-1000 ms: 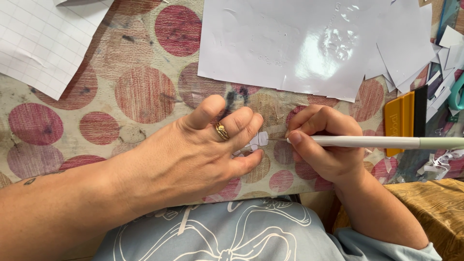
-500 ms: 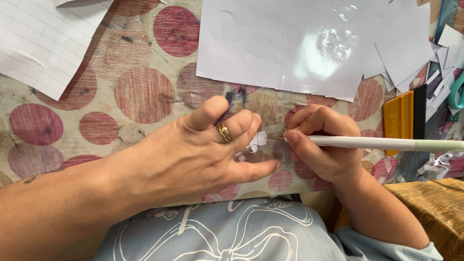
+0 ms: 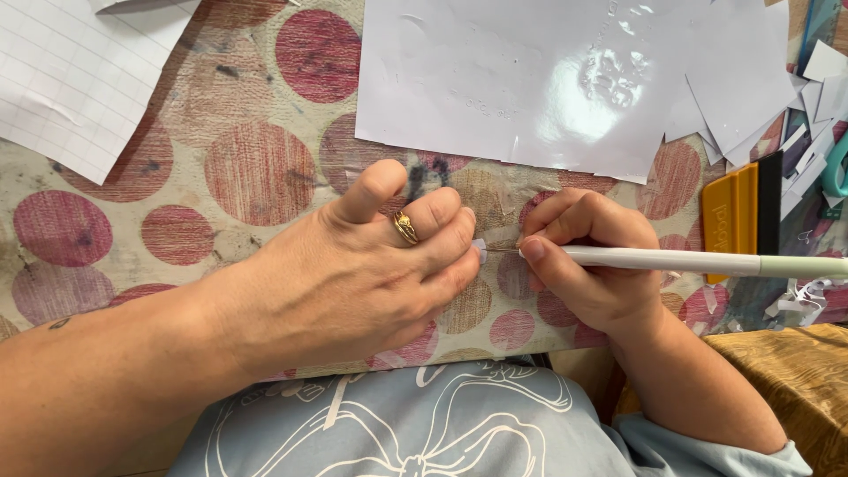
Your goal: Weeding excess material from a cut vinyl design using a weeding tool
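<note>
My left hand (image 3: pixel 353 274), with a gold ring on one finger, lies palm down on the spotted tablecloth (image 3: pixel 256 168). Its fingertips press on a small pale piece (image 3: pixel 480 249) that they almost wholly cover. My right hand (image 3: pixel 587 261) grips a thin white tool (image 3: pixel 671 261) like a pen, its fine metal point touching the small piece at the left fingertips. The tool's long shaft runs out to the right, ending in a pale green part.
A large glossy white sheet (image 3: pixel 548 79) lies beyond the hands. Gridded paper (image 3: pixel 79 71) sits top left. An orange squeegee with a black edge (image 3: pixel 740 212) and several white paper scraps (image 3: pixel 813 97) lie at the right. A yellow-brown cloth (image 3: pixel 795 389) is bottom right.
My left fingers have slid over the small pale piece, hiding most of it. The tool's point stays at the piece, and my right hand has barely moved.
</note>
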